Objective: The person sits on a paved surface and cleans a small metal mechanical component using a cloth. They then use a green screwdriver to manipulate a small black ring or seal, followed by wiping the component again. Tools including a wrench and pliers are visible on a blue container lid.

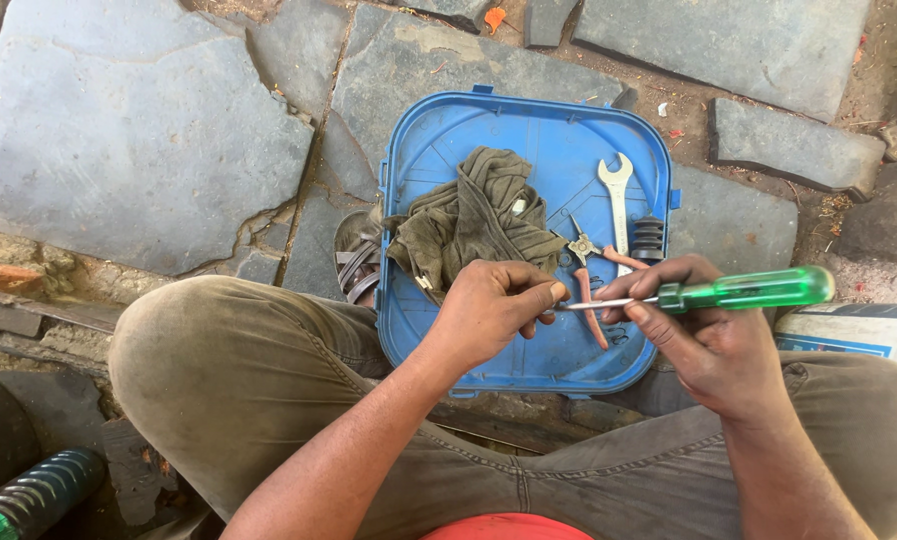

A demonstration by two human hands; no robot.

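1. Head view, looking straight down: the right hand (704,335) grips a screwdriver (714,293) with a clear green handle, fingers wrapped near where the metal shaft leaves the handle, the handle pointing out to the right.
2. The shaft runs left, and its tip meets the left hand (494,305), which is pinched shut, thumb against fingertips, right at the tip. Whatever it pinches is too small to make out.
3. Both hands hover just above a blue plastic lid (439,150) lying hollow side up on the stone paving (129,120).
4. In the lid: a crumpled olive rag (479,215) on the left, partly spilling over the edge; a silver spanner (618,195) upright on the right; a black ribbed rubber piece (648,238) just beside it.
5. Pliers (587,262) with reddish handles lie under the hands, jaws pointing up-left.
6. A sandalled foot (354,262) peeks out at the lid's left edge.
7. Knees in olive trousers (239,380) frame the bottom. A green-and-black ribbed object (29,495) sits in the lower left corner.
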